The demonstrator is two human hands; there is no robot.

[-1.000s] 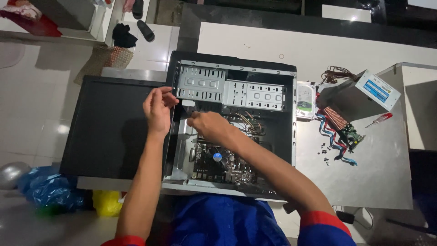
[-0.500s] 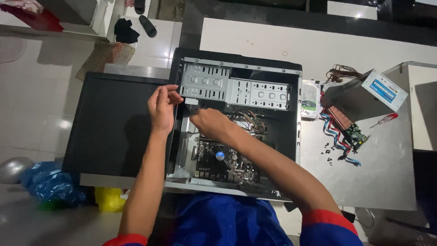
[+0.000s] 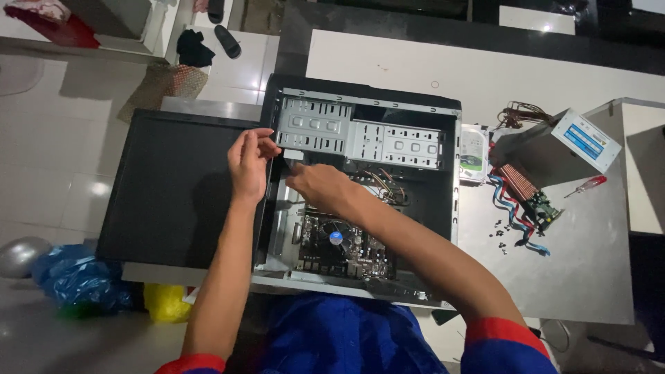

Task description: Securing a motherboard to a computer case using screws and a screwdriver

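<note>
Person in a blue top with red cuffs is leaning over an open computer case lying flat on a grey table. Nearest the body, the motherboard is sitting bare in the case with its round cooler fan showing. Right hand is reaching in just above the board, fingers curled together around a small pale part at the corner of the drive cage; can't tell how firm the grip is. Left hand is resting on the case's left edge, fingers bunched and pinching near the same spot, touching the cage corner. Black side panel is lying off, flat to the left of the case. Further right, a power supply with a wire bundle, a loose card, a red-handled screwdriver and scattered screws are lying out on the table. Judging progress: panel and supply are already out, board and cage are staying in, so roughly midway. Beyond, a white table.
</note>
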